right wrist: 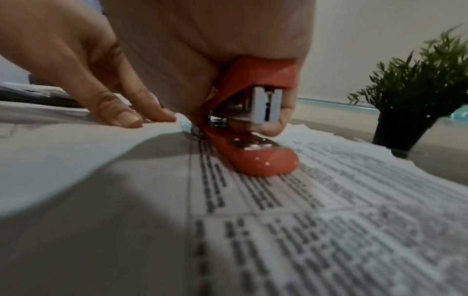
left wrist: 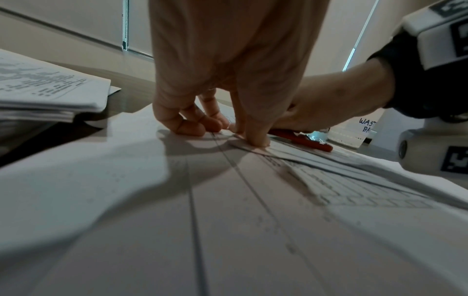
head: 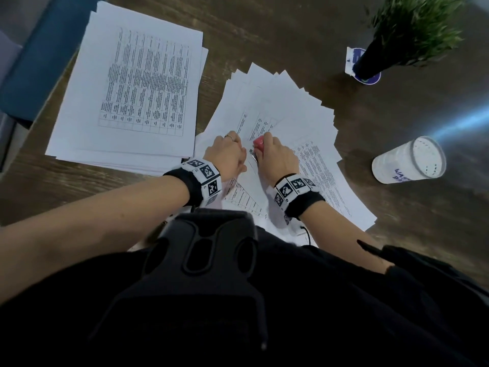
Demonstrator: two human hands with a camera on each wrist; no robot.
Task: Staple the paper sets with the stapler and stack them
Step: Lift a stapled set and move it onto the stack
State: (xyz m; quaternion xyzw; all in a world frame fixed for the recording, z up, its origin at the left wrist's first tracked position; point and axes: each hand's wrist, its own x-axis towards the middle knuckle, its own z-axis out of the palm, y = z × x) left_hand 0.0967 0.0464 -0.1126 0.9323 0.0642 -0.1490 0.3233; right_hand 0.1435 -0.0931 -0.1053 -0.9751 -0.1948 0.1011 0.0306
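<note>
at centre frame, a person's right hand (head: 275, 160) grips one red stapler (right wrist: 255, 152), its mouth still agape over a paper set (right wrist: 329, 200), likely lining up the staple. the left hand (head: 227, 154), fingers curled, pins the sheets flat with its fingertips (left wrist: 257, 138) so they cannot slide. one stack (head: 127, 94) waits upper left; one plant (head: 412, 30) and one white cup (head: 408, 161) stand at right.

Dark wood-grain table (head: 277, 30), blue chair (head: 34, 64) at far left, potted green plant (head: 412, 30) at far right, white cup (head: 408, 161) on its side at right, pale walls (right wrist: 380, 40), streak of bluish light glare on the right tabletop.
</note>
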